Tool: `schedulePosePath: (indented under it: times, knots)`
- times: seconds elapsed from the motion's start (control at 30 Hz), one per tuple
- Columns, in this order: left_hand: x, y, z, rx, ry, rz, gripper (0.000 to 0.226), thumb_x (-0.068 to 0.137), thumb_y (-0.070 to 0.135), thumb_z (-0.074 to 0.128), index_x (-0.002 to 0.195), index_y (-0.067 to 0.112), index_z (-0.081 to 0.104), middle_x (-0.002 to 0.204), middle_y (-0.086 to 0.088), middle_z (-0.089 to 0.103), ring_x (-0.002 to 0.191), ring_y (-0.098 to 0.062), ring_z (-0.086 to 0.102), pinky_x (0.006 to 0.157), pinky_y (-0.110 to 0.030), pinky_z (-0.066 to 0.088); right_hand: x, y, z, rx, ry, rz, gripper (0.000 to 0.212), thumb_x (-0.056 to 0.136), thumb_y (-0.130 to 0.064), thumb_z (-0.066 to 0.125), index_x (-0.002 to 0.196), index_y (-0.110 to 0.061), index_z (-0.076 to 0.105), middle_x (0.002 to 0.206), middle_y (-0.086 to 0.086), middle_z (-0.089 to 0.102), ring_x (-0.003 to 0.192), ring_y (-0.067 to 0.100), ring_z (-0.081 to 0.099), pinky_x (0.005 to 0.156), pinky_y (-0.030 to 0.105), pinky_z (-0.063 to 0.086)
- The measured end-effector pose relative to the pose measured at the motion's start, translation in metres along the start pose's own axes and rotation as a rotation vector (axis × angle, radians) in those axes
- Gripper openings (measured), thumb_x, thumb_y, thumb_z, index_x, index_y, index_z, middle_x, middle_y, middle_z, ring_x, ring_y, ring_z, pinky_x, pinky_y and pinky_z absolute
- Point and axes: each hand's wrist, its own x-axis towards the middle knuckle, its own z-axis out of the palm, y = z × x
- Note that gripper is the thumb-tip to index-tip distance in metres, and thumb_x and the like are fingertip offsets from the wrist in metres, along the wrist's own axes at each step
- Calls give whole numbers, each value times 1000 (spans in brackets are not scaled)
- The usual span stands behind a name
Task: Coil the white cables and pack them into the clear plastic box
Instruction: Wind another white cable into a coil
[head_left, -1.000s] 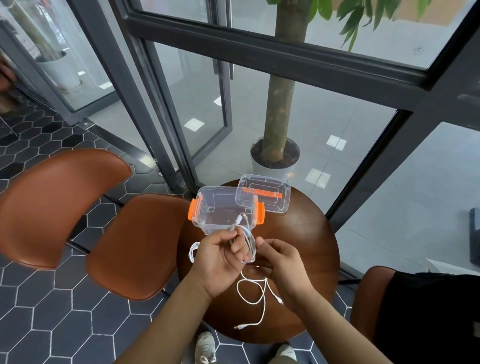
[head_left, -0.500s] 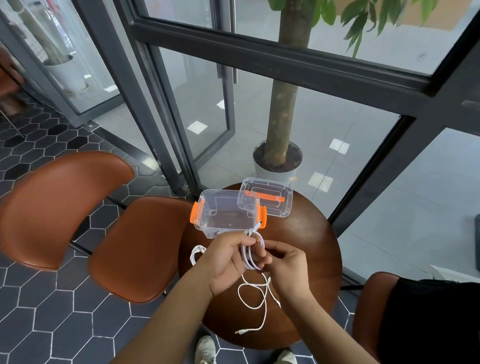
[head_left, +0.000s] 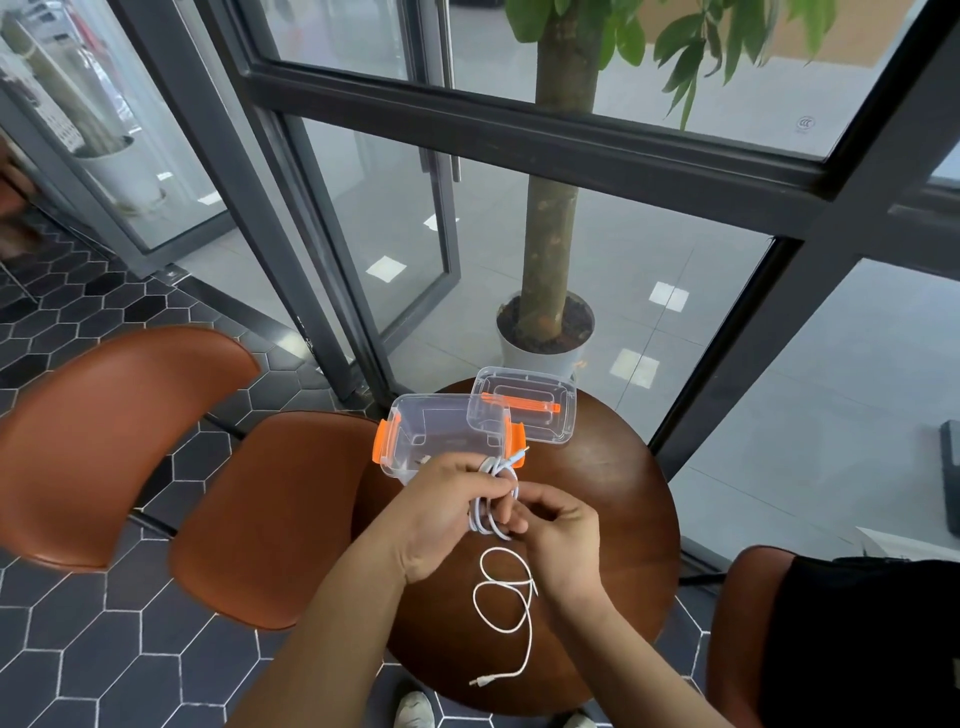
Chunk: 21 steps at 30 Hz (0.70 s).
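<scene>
My left hand (head_left: 452, 512) grips a bundle of coiled white cable (head_left: 491, 501) just above the round wooden table (head_left: 613, 525). My right hand (head_left: 558, 538) pinches the same coil from the right, and one plug end sticks up past the fingers toward the box. A second white cable (head_left: 506, 605) lies in loose loops on the table below my hands, its plug near the front edge. The clear plastic box (head_left: 441, 439) with orange latches stands open just beyond my left hand. Its clear lid (head_left: 524, 410) leans against the box's right rear.
Two brown leather chairs (head_left: 130, 441) stand left of the table, and another chair (head_left: 743, 623) with dark cloth is at the right. Behind the table is a glass wall with dark frames and a potted tree (head_left: 548, 332). The table's front edge is near my feet.
The coil has been wound tighter and now sits gripped between both hands. The view has drifted slightly; the loose cable on the table has not moved.
</scene>
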Motion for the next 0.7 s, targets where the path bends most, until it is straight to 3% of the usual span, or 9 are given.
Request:
schedulePosePath:
  times: [0.07, 0.3, 0.5, 0.63, 0.7]
  knots:
    - [-1, 0, 0, 77, 39, 21, 25, 95, 3, 56, 72, -1, 63, 72, -22, 58, 75, -31, 68, 76, -34, 56, 1, 0, 1, -2, 1, 6, 23, 83, 9, 71, 77, -11, 81, 80, 22, 76, 75, 33, 72, 74, 45, 59]
    - [-1, -2, 1, 166, 141, 40, 29, 92, 6, 58, 64, 8, 67, 66, -18, 61, 72, -31, 67, 92, -50, 53, 3, -5, 4, -10, -14, -27, 21, 83, 11, 69, 76, -6, 79, 77, 25, 72, 69, 23, 65, 67, 37, 54]
    - [-4, -8, -2, 138, 153, 4, 34, 98, 9, 55, 69, 13, 71, 70, -15, 62, 74, -26, 62, 84, -42, 52, 6, 2, 8, -145, 12, -29, 23, 85, 1, 73, 75, -18, 81, 73, 12, 76, 69, 22, 70, 70, 48, 60]
    - [-9, -16, -10, 242, 276, 2, 24, 96, 15, 63, 76, 16, 76, 73, -2, 70, 76, -15, 65, 83, -37, 52, 4, -1, 6, -194, 42, -64, 16, 82, -5, 78, 80, -19, 83, 74, -1, 78, 69, 14, 74, 69, 35, 62]
    - [-12, -19, -13, 220, 313, 7, 18, 96, 12, 62, 88, 16, 78, 76, -1, 74, 79, -17, 72, 85, -37, 56, 2, -2, 5, -218, 23, -77, 12, 81, -10, 81, 83, -22, 83, 76, -4, 79, 72, 16, 75, 71, 39, 63]
